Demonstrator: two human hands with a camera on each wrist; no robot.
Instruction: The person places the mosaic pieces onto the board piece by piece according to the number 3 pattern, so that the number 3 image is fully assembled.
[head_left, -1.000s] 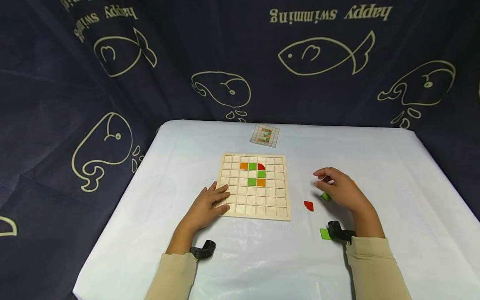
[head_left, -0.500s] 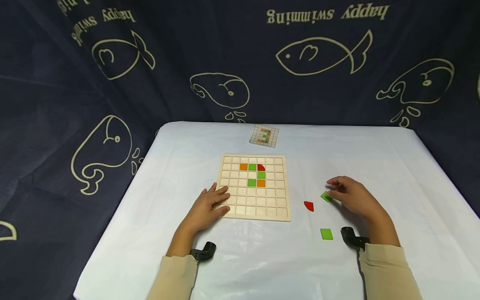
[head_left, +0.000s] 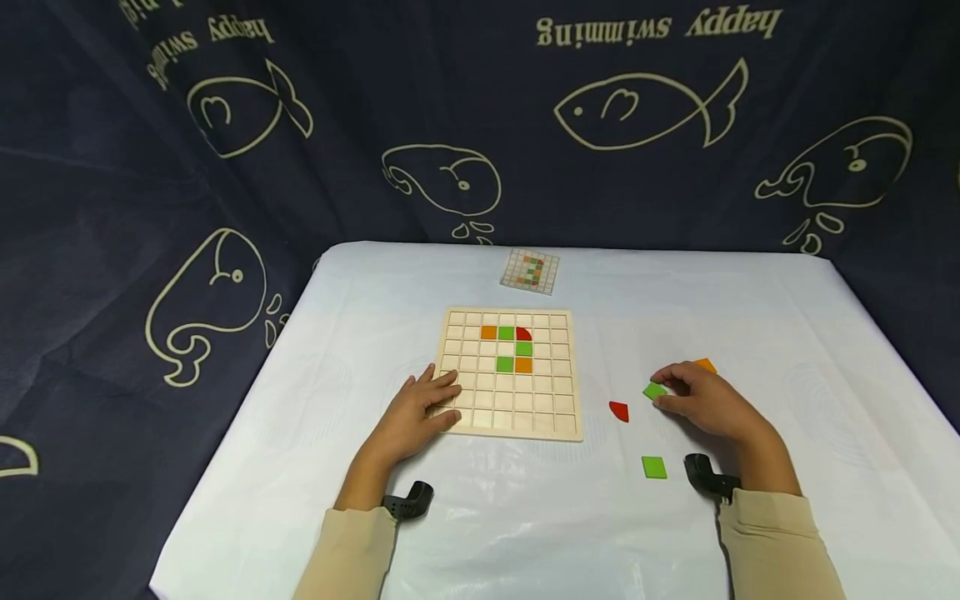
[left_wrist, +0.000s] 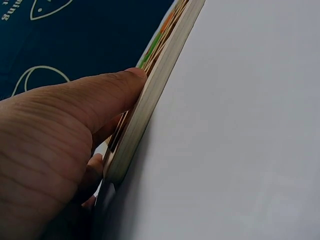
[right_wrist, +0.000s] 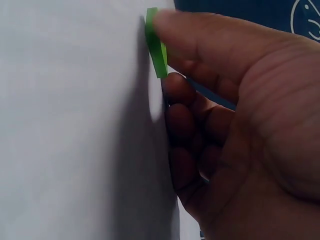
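A wooden grid board [head_left: 487, 421] lies on the table, with several orange, green and red tiles set in its upper middle cells. My left hand [head_left: 408, 417] rests with fingers spread over the board's lower left corner. In the left wrist view its thumb [left_wrist: 117, 92] lies along the board's edge. To the right of the board, my right hand [head_left: 708, 400] pinches a green square tile [head_left: 654, 391] between thumb and fingers. The right wrist view shows the thumb on this green tile [right_wrist: 157, 52], close over the white surface, with the other fingers curled.
A red quarter-round tile [head_left: 619, 412] and another green square tile [head_left: 654, 467] lie between board and right arm. Behind the right hand, an orange tile [head_left: 706, 365] is partly hidden. A small pattern card [head_left: 530, 272] lies beyond the board. A dark printed cloth [head_left: 480, 108] hangs behind.
My right hand has moved right and toward me, and its fingers have closed on the green square tile. The left hand and the board have stayed in place.
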